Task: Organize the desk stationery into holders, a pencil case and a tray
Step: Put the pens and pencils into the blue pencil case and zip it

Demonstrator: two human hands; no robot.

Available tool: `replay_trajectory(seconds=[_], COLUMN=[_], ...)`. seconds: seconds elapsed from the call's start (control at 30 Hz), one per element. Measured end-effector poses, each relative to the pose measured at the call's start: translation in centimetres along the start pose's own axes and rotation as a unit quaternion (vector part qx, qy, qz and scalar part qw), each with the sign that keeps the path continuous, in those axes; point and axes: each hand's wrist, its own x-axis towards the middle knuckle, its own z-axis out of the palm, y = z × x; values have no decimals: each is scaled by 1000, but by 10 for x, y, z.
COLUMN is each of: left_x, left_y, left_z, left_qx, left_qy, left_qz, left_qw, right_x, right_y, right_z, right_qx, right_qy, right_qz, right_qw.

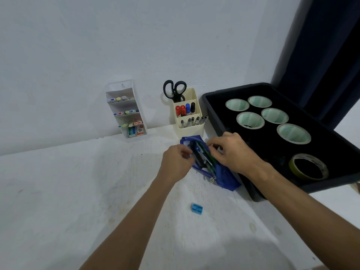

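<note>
A blue pencil case [224, 177] lies open on the white desk, with dark and green pens [202, 155] showing inside. My left hand [176, 162] pinches the case's left edge. On its right edge, my right hand [231, 151] pinches the fabric and holds the mouth apart. A small blue sharpener [196, 208] lies loose on the desk in front of the case. Right of the case stands a black tray [210, 112] holding several tape rolls [250, 120] and a yellowish tape roll [308, 169].
A cream holder [191, 125] behind the case holds scissors [174, 90], markers and pens. A white tiered holder [126, 110] with highlighters leans on the wall at the left. A dark curtain [327, 55] hangs at the right.
</note>
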Motion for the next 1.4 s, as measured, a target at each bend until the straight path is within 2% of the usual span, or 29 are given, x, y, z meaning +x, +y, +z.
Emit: replay_trajectory(seconds=[0.07,0.13,0.23,0.3,0.37,0.63,0.77,0.93,1.03,1.2,1.27,1.33,1.4], left_x=[-12,-24,-38,-45,-48,-45,-27,-9,-4,1,2,5,11], left_y=[-3,-8,-17,-23,-26,-27,-16,13,29,32,24,13,5], left_z=[-6,-11,-12,-10,-7,-9,-20,-18,-9,2,2,1,-1], left_qx=[34,88,178,212,208,178,171,135,135,96,85,95,84], left_qy=[-59,-151,-298,-339,-343,-298,-200,-108,-115,-188,-145,-43,20], left_qz=[4,8,20,31,37,29,11,46,83,122,89,30,-34], left_qw=[998,985,938,916,915,937,965,984,981,970,982,994,996], right_x=[0,0,-1,-2,-1,0,0,-1,0,0,-1,-2,-2], right_y=[-1,-2,0,2,3,5,3,2,2,3,2,0,-2], right_z=[0,0,1,4,5,6,6,4,3,2,1,-1,-2], right_qx=[-1,-6,-20,-29,-34,-43,-36,-28,-22,5,9,7,3], right_qy=[1,2,-6,-15,-24,-37,-39,-25,-23,-13,3,7,1], right_qz=[-4,-10,-17,-25,-25,-20,-14,-22,-28,-33,-31,-29,-35], right_qw=[1000,1000,1000,999,999,998,998,999,999,999,999,1000,999])
